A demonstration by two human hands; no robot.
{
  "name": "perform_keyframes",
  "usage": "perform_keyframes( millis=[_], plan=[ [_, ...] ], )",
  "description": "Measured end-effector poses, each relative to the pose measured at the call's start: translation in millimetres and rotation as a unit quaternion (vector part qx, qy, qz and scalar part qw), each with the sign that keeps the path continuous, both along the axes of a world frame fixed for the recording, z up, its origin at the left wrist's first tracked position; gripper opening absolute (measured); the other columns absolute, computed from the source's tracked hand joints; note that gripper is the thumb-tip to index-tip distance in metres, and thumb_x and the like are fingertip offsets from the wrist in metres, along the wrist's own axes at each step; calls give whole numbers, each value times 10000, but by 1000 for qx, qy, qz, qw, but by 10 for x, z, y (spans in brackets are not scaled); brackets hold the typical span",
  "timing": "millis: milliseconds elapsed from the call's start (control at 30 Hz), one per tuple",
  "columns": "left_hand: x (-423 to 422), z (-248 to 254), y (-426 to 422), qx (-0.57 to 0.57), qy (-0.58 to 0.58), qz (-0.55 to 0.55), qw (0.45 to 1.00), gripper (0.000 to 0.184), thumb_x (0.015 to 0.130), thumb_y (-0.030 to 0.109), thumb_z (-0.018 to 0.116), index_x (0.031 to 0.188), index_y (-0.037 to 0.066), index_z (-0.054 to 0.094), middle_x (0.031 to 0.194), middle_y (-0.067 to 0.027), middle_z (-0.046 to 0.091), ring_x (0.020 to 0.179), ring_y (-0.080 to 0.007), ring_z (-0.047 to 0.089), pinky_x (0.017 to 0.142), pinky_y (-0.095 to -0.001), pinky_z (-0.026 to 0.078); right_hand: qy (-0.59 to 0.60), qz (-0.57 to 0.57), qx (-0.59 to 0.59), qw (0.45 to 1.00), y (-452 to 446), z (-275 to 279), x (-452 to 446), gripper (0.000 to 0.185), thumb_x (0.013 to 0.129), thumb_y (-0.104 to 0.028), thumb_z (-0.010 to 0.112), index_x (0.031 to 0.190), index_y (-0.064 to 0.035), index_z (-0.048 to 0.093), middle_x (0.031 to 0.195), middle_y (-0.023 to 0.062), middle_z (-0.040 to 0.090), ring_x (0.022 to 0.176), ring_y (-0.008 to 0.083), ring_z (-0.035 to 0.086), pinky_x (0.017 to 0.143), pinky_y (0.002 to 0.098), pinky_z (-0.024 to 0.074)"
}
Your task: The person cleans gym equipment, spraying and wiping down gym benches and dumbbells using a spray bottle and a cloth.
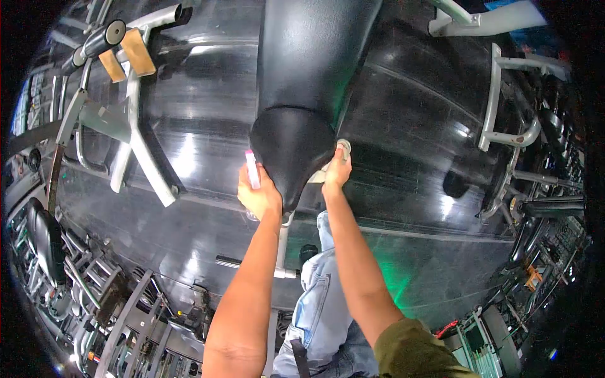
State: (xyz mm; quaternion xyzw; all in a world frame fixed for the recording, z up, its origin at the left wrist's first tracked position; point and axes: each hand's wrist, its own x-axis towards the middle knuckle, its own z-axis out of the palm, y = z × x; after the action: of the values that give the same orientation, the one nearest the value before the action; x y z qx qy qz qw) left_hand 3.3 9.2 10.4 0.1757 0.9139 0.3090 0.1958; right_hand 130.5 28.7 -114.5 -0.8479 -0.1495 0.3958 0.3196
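Note:
In the middle of the head view is a black padded gym bench, with its long backrest (312,57) running away from me and its tapered seat (290,142) nearest. My left hand (261,195) is closed around what looks like a spray bottle (253,170), beside the seat's left edge. The bottle's white and pink top sticks up, while most of its body is hidden by the fingers. On the seat's right side, my right hand (338,171) grips a pale cloth (319,175) against the edge of the pad.
A grey metal frame (133,110) with tan pads stands on the left. Another grey frame (493,97) is at the right. Under the seat, a post carries a crossbar with a black foot roller (228,261). More gym machines line the lower left and right over a dark, shiny floor (416,157).

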Motion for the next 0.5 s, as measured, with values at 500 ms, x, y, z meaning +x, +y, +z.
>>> perform_keyframes(
  millis=[500],
  plan=[
    [20, -86, -40, 37, 24, 3, 999, 181, 852, 127, 677, 1002, 26, 670, 869, -171, 691, 766, -305, 648, 740, -413, 485, -122, 175, 144, 966, -361, 780, -329, 418, 900, -293, 643, 1234, -54, 563, 1116, 162, 546, 1009, 353, 583, 887, 421, 462]
  ],
)
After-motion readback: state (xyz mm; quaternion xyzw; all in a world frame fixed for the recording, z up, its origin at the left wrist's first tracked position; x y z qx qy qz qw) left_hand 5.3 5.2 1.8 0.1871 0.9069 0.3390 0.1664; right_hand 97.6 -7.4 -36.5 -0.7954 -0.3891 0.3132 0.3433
